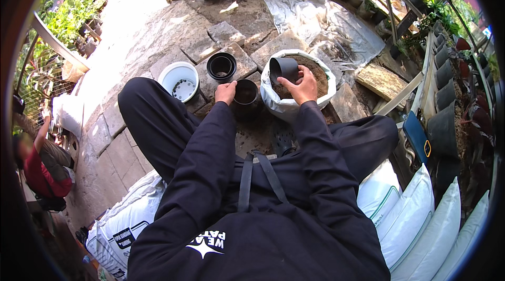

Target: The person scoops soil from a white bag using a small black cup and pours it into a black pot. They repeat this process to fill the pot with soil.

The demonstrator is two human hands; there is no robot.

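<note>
My right hand [305,87] holds a small black plastic plant pot [283,69], tipped on its side over an open white sack [290,112]. Brown, loose growing medium [318,80] fills the sack up to near its rolled rim. My left hand [225,93] is closed at the left rim of another black plant pot [246,92], which stands between my legs with dark contents; some fingers are hidden. Just beyond the left hand are nested black pots [221,67]. To their left stands a white-lined pot [173,76] with several holes in its bottom.
Uneven stone slabs [236,58] form the ground. Clear plastic sheeting [319,20] lies beyond the sack. A straw-coloured block [382,82] and a phone [416,137] are at right. Filled white sacks [406,206] flank me. Another person [47,166] sits at far left.
</note>
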